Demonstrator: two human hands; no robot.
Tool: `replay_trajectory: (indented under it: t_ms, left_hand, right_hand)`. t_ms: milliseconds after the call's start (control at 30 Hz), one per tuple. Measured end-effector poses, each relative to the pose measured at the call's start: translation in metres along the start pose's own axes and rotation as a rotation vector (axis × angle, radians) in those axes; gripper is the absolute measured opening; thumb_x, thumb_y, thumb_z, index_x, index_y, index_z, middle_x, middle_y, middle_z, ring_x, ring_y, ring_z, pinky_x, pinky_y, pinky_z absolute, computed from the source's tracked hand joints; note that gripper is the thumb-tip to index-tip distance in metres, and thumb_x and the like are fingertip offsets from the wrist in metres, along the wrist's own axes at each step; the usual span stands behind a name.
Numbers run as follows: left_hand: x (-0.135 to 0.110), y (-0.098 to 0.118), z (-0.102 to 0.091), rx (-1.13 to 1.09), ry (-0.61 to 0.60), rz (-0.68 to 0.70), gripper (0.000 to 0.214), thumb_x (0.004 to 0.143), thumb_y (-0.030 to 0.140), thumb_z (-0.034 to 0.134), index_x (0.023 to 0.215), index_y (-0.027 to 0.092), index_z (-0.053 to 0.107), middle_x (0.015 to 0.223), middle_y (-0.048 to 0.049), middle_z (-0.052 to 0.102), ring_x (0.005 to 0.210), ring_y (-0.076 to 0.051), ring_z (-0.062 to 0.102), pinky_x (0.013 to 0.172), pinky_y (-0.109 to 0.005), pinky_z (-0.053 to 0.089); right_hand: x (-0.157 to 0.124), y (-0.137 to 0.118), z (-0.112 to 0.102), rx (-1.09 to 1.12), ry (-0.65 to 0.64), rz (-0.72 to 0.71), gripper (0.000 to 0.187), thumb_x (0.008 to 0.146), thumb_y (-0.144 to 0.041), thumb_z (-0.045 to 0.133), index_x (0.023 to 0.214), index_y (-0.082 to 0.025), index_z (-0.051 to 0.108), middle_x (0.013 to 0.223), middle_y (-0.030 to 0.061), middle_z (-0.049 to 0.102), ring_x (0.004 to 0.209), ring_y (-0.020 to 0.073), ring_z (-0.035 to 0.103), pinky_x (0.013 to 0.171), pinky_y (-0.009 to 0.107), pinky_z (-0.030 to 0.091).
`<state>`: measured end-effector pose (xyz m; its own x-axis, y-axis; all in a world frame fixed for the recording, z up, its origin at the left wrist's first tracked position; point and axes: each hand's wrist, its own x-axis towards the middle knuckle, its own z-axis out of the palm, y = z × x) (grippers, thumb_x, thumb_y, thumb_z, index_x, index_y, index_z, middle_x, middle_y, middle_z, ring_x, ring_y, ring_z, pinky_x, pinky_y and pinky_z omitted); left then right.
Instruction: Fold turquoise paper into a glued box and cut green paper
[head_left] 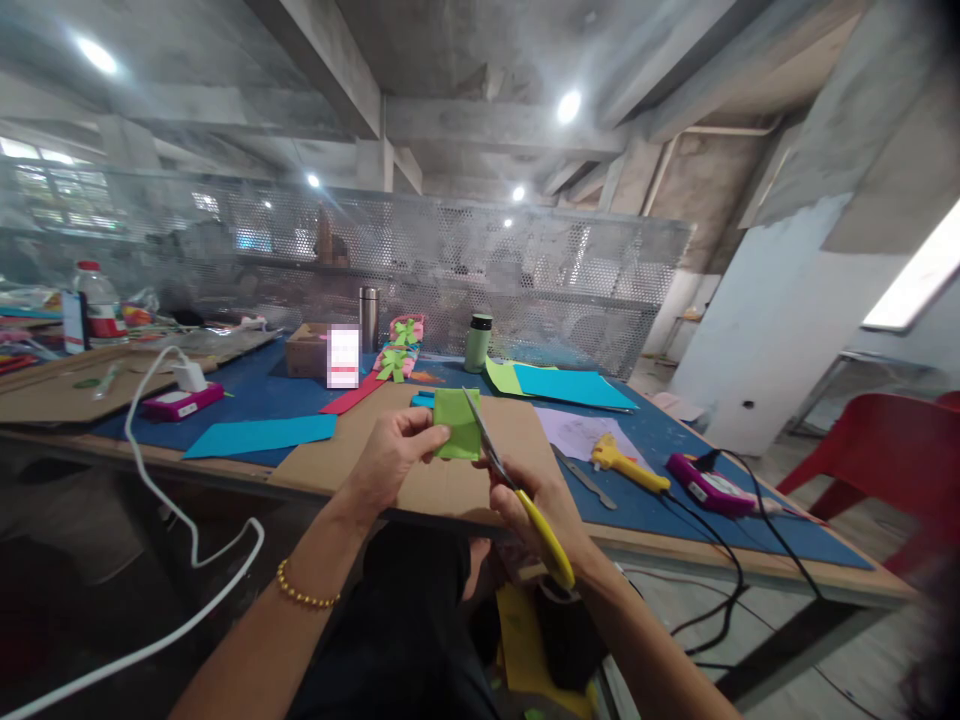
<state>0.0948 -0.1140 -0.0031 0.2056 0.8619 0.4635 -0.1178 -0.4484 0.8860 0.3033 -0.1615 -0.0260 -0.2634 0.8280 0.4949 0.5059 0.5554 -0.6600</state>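
Observation:
Pinched between the thumb and fingers of my left hand (394, 450) is a small green rectangular piece (459, 435), perhaps felt or paper, held up above the cardboard. My right hand (536, 505) grips yellow-handled scissors (544, 540). Their blades point up and to the left, lying along the right edge of the green piece; I cannot tell whether they bite into it. Below both hands spreads a brown cardboard sheet (345, 455) on the blue tabletop. Just behind my left fingers a bit of blue (422, 399) shows, mostly hidden.
Right of the cardboard lie a metal blade tool (585, 477), a yellow glue gun (628, 466) and a purple power strip (709, 484). Blue sheets (574, 386) lie behind them, near a green flask (478, 343). Leftward are a blue strip (262, 436) and a white cable (187, 535).

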Motion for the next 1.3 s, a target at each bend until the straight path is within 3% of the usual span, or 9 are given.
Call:
replay_trajectory:
  t_ms: [267, 567, 800, 1000, 1300]
  left_hand:
    - [-0.001, -0.002, 0.001, -0.003, -0.003, 0.026, 0.028, 0.079, 0.036, 0.068, 0.061, 0.016, 0.060, 0.060, 0.0009, 0.051, 0.059, -0.011, 0.042, 0.056, -0.025, 0.032]
    - [-0.004, 0.009, 0.002, 0.045, 0.016, 0.025, 0.030, 0.078, 0.035, 0.068, 0.057, 0.016, 0.056, 0.057, 0.0020, 0.048, 0.058, -0.011, 0.042, 0.055, -0.024, 0.032]
    - [-0.004, 0.005, 0.002, 0.056, 0.010, 0.017, 0.027, 0.079, 0.034, 0.067, 0.061, 0.015, 0.059, 0.059, 0.0020, 0.049, 0.059, -0.010, 0.042, 0.055, -0.024, 0.033]
    - [-0.004, 0.006, 0.002, 0.067, 0.019, 0.021, 0.030, 0.080, 0.034, 0.067, 0.059, 0.016, 0.055, 0.058, 0.0028, 0.047, 0.059, -0.010, 0.041, 0.056, -0.025, 0.031]
    - [-0.005, 0.006, 0.001, 0.070, 0.019, 0.017, 0.032, 0.079, 0.035, 0.065, 0.056, 0.017, 0.052, 0.056, 0.0032, 0.045, 0.058, -0.010, 0.041, 0.056, -0.025, 0.030]
  right_hand:
    - [-0.003, -0.006, -0.004, 0.099, -0.120, -0.037, 0.066, 0.091, -0.073, 0.039, 0.109, -0.016, 0.065, 0.072, 0.0023, 0.057, 0.063, 0.0155, 0.051, 0.058, 0.027, 0.040]
    - [-0.003, -0.004, -0.002, 0.050, -0.096, -0.007, 0.057, 0.093, -0.064, 0.043, 0.112, -0.015, 0.065, 0.071, 0.0015, 0.057, 0.063, 0.0151, 0.051, 0.061, 0.027, 0.041]
    - [-0.004, -0.007, -0.002, 0.020, -0.076, 0.014, 0.055, 0.091, -0.061, 0.046, 0.109, -0.013, 0.066, 0.070, 0.0015, 0.057, 0.066, 0.0163, 0.053, 0.066, 0.028, 0.043]
    - [-0.003, -0.009, -0.001, 0.023, -0.065, 0.026, 0.062, 0.089, -0.066, 0.044, 0.108, -0.012, 0.067, 0.065, 0.0003, 0.054, 0.060, 0.0148, 0.049, 0.062, 0.028, 0.041]
    - [-0.002, -0.013, 0.001, 0.015, -0.018, 0.040, 0.055, 0.088, -0.058, 0.049, 0.110, -0.012, 0.069, 0.068, -0.0006, 0.051, 0.059, 0.0124, 0.045, 0.056, 0.024, 0.039]
